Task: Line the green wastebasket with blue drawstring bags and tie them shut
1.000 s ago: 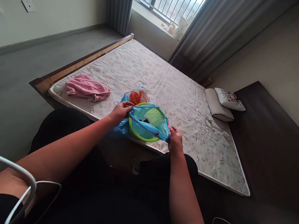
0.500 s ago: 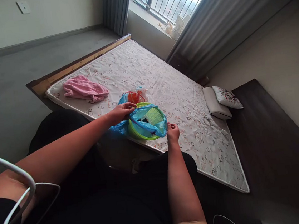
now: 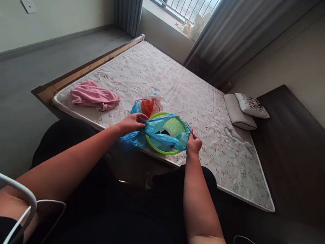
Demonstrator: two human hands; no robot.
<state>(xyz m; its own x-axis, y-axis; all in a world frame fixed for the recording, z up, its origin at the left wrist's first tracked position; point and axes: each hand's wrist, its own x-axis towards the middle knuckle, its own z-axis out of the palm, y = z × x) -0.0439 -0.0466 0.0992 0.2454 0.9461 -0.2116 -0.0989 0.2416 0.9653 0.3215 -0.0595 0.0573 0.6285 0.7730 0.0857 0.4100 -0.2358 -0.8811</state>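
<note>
A thin blue plastic bag [image 3: 167,139] is stretched between my two hands, over a green basket [image 3: 177,127] at the mattress's near edge. My left hand [image 3: 135,123] pinches the bag's left side, and some loose blue plastic hangs below that wrist. On the other side, my right hand [image 3: 193,144] is closed on the bag's right edge by the basket's rim. Something dark and white shows through the bag's mouth, too small to name. Just behind the basket lie bunched red, blue and clear plastic bags [image 3: 149,106].
A lettered mattress [image 3: 202,113] lies on a bed with a wooden frame edge [image 3: 92,69]. On it are a pink cloth [image 3: 95,95] and, at the right, two pillows [image 3: 239,111]. A white cable [image 3: 20,189] loops near my left arm. Curtains flank a barred window.
My right hand has moved slightly right, drawing the bag wider and tauter across the basket. My left hand keeps its hold on the other side. The view has shifted a little.
</note>
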